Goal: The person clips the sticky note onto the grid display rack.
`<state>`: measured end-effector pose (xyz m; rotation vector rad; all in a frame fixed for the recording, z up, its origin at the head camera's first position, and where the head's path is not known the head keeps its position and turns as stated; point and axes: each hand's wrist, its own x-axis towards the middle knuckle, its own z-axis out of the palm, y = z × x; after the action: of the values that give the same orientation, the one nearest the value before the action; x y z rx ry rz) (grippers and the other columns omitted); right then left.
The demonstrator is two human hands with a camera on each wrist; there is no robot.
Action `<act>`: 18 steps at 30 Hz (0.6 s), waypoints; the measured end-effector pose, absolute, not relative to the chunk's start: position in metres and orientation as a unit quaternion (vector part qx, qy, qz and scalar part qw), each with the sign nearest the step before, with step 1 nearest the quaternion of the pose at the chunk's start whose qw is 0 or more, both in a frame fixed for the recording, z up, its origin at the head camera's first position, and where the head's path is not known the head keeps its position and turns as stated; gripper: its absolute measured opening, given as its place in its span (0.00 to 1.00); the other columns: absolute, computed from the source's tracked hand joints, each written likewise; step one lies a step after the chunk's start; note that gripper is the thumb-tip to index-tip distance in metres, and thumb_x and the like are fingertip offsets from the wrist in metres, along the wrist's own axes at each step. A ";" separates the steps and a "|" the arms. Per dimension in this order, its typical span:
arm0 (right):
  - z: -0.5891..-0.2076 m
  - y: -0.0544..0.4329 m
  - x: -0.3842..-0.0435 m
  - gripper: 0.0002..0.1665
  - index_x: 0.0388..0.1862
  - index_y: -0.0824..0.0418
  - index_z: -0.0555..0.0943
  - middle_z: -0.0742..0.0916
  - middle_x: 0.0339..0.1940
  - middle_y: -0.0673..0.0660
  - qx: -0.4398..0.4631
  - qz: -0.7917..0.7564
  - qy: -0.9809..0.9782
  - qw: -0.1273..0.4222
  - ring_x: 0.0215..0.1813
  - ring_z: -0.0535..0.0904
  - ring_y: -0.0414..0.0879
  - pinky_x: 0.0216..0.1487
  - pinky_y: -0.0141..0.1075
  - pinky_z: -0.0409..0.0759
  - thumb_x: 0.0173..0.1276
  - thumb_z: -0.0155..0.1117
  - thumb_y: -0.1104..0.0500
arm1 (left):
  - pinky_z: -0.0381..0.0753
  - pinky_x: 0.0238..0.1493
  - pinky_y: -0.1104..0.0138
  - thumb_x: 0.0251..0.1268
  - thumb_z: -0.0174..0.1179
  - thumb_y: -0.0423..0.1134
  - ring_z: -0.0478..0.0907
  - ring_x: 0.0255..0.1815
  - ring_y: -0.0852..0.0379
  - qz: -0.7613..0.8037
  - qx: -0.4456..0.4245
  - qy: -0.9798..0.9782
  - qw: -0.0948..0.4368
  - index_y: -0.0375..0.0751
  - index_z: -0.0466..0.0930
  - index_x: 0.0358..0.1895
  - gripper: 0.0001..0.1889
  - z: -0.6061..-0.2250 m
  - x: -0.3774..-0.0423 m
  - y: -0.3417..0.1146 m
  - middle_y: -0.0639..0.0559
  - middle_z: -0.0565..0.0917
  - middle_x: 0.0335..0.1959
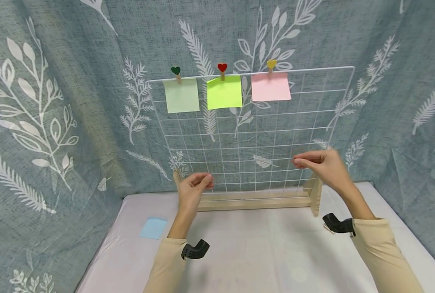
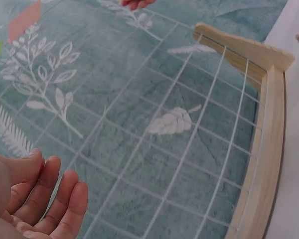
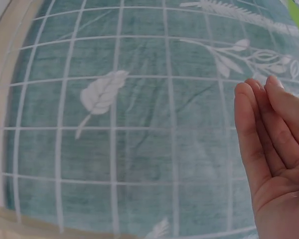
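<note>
My left hand (image 1: 192, 191) is raised before the lower left of a white wire grid (image 1: 320, 69), its fingers loosely curved and nothing between them. Higher and to the right, my right hand (image 1: 321, 165) hovers in front of the grid, thumb close to the bent fingertips, holding nothing. Along the grid's top bar hang a pale green note (image 1: 182, 97), a lime note (image 1: 224, 93) and a pink note (image 1: 271, 87). Each is held by a small clothespin with a heart: a green heart (image 1: 175, 71), a red heart (image 1: 222, 67) and a yellow heart (image 1: 272, 64).
The grid stands in a wooden base (image 1: 254, 204) on a white-covered table (image 1: 254, 248). A blue note (image 1: 153, 228) lies at the left. Beside the right wrist a small wooden clothespin (image 1: 328, 229) lies on the cloth. Leaf-patterned curtain (image 1: 92, 122) surrounds the table.
</note>
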<state>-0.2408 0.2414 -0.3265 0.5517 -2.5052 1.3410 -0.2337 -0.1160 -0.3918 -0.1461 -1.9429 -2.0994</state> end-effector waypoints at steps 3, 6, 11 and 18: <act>-0.337 0.246 -0.238 0.16 0.51 0.66 0.85 0.89 0.41 0.62 0.180 0.463 -0.860 0.116 0.38 0.86 0.36 0.42 0.22 0.82 0.70 0.65 0.57 | 0.88 0.44 0.61 0.67 0.63 0.32 0.85 0.31 0.57 -0.722 -0.026 -0.678 0.132 0.23 0.81 0.45 0.12 -0.396 -0.233 -0.123 0.41 0.87 0.35; -0.350 0.252 -0.236 0.17 0.52 0.67 0.84 0.89 0.42 0.63 0.172 0.466 -0.861 0.108 0.38 0.86 0.36 0.44 0.21 0.82 0.71 0.64 0.56 | 0.87 0.46 0.60 0.66 0.63 0.32 0.84 0.31 0.59 -0.721 -0.002 -0.681 0.129 0.26 0.82 0.44 0.11 -0.402 -0.231 -0.130 0.45 0.87 0.34; -0.371 0.265 -0.234 0.17 0.51 0.69 0.84 0.90 0.40 0.57 0.153 0.475 -0.857 0.126 0.38 0.85 0.34 0.43 0.22 0.83 0.72 0.63 0.57 | 0.88 0.43 0.61 0.66 0.63 0.31 0.85 0.30 0.58 -0.727 0.019 -0.675 0.127 0.25 0.82 0.44 0.10 -0.414 -0.230 -0.137 0.47 0.87 0.32; -0.394 0.281 -0.230 0.19 0.52 0.71 0.83 0.89 0.41 0.62 0.134 0.470 -0.866 0.101 0.38 0.85 0.35 0.42 0.26 0.85 0.72 0.63 0.57 | 0.88 0.39 0.68 0.66 0.62 0.30 0.85 0.31 0.56 -0.728 0.040 -0.672 0.133 0.24 0.82 0.44 0.10 -0.429 -0.227 -0.147 0.42 0.87 0.34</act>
<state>-0.2296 0.2812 -0.3943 0.3970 -2.5585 1.3896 -0.2273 -0.1471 -0.4285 0.1163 -1.9480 -2.1112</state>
